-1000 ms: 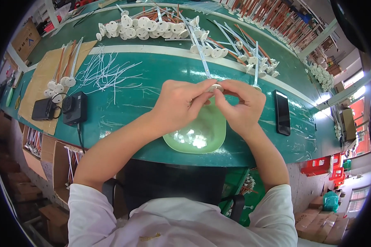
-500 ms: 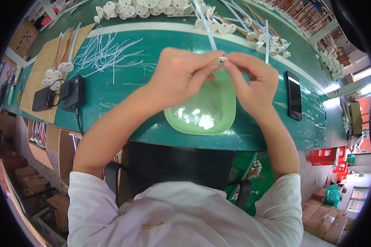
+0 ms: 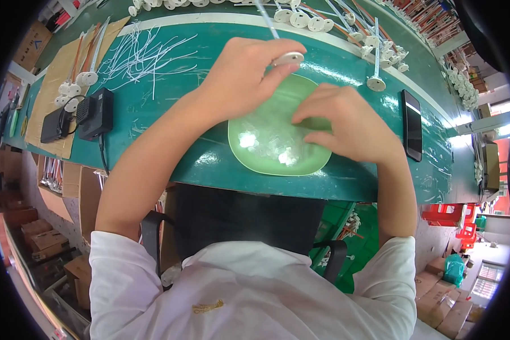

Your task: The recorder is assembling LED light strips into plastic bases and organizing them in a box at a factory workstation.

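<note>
At the far left a brown cardboard sheet lies on the green table, with a black adapter on its near corner and a loose scatter of thin white wires just beyond. Next comes the left hand, raised over the far rim of the pale green dish; its thumb and fingers pinch a small white disc with a thin white stem rising from it, held above the dish's far edge. The dish sits close to the table's near edge, its floor holding small clear pieces too blurred to tell apart. The right hand rests over the dish's right side, fingers curled down into it and touching the clear pieces; whether it grips one cannot be told. Beyond the hands a row of white discs on stems lines the far side of the table. To the right, a black phone lies flat, near the right hand but apart from it, with bare table between and beyond.
</note>
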Action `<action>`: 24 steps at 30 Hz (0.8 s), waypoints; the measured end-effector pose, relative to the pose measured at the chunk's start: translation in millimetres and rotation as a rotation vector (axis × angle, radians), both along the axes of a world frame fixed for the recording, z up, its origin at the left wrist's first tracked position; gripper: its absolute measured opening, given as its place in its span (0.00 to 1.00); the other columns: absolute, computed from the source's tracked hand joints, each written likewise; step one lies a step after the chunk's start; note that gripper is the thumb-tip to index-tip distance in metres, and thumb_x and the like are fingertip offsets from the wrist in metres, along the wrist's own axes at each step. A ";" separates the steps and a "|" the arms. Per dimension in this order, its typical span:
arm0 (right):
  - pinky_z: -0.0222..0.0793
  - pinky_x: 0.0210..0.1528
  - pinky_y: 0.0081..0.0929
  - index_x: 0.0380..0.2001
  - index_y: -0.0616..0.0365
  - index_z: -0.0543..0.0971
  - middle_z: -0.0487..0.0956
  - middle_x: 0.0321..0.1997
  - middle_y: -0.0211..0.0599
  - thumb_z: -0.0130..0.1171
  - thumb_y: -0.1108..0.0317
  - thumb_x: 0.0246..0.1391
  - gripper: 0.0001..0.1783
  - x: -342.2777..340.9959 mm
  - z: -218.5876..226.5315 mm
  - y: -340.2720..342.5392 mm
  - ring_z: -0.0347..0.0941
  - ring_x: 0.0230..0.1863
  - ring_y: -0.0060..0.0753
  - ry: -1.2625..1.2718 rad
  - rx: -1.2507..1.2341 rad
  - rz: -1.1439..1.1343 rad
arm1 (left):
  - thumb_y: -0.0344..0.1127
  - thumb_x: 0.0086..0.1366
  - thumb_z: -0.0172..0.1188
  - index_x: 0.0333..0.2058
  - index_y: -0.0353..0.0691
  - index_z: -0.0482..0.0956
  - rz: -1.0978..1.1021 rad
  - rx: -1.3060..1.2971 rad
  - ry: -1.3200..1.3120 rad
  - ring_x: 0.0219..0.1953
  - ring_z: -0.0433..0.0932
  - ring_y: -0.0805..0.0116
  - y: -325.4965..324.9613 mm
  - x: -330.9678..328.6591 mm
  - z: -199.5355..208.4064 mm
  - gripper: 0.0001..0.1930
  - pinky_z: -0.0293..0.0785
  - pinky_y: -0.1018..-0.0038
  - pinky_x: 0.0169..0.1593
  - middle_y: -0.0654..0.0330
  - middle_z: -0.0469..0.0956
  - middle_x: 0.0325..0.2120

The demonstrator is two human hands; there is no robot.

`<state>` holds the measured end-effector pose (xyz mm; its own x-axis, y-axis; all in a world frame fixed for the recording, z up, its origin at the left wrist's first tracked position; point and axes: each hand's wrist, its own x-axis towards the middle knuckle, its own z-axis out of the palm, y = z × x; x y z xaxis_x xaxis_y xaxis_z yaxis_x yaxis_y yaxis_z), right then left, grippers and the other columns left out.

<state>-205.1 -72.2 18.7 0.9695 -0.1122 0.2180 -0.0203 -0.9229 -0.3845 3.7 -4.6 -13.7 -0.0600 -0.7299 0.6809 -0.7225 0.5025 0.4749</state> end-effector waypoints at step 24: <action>0.70 0.30 0.17 0.31 0.66 0.82 0.82 0.27 0.31 0.63 0.71 0.55 0.07 4.3 -0.8 0.5 0.75 0.26 0.18 -0.158 0.396 -0.336 | 0.32 0.60 0.66 0.41 0.37 0.83 -0.087 0.086 0.121 0.34 0.81 0.75 8.6 -3.7 9.3 0.11 0.76 0.79 0.40 0.60 0.83 0.31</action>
